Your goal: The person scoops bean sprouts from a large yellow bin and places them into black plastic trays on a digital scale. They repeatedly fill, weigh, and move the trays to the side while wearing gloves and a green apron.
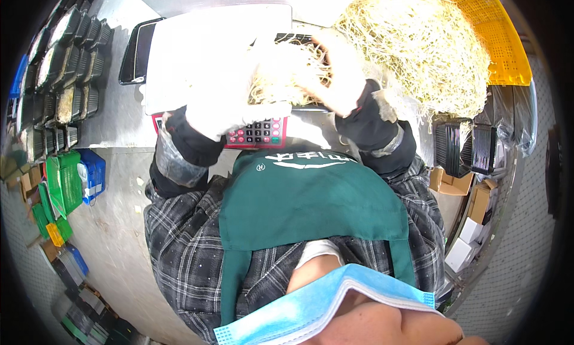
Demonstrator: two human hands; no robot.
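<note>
A black plastic tray (293, 38) heaped with pale sprouts (287, 71) lies before me, over the digital scale with its red keypad (258, 133). My left hand (233, 89), washed out by glare, spans the tray's left side, its thumb along the near edge. From the right, my right hand (343, 71) curls its fingers and thumb around the sprouts' right end. Strong light hides the finger detail of both hands. Left of the tray is a flat, overexposed pale plate (197, 62), which partly covers another black tray (140, 53).
A large sprout pile (417, 53) spills from a yellow crate (506, 44) at right. Nested black trays (466, 147) stand by the right table edge. Filled trays (67, 71) are stacked at left. Green (64, 179) and blue baskets (93, 177) sit lower left, cardboard boxes (482, 201) lower right.
</note>
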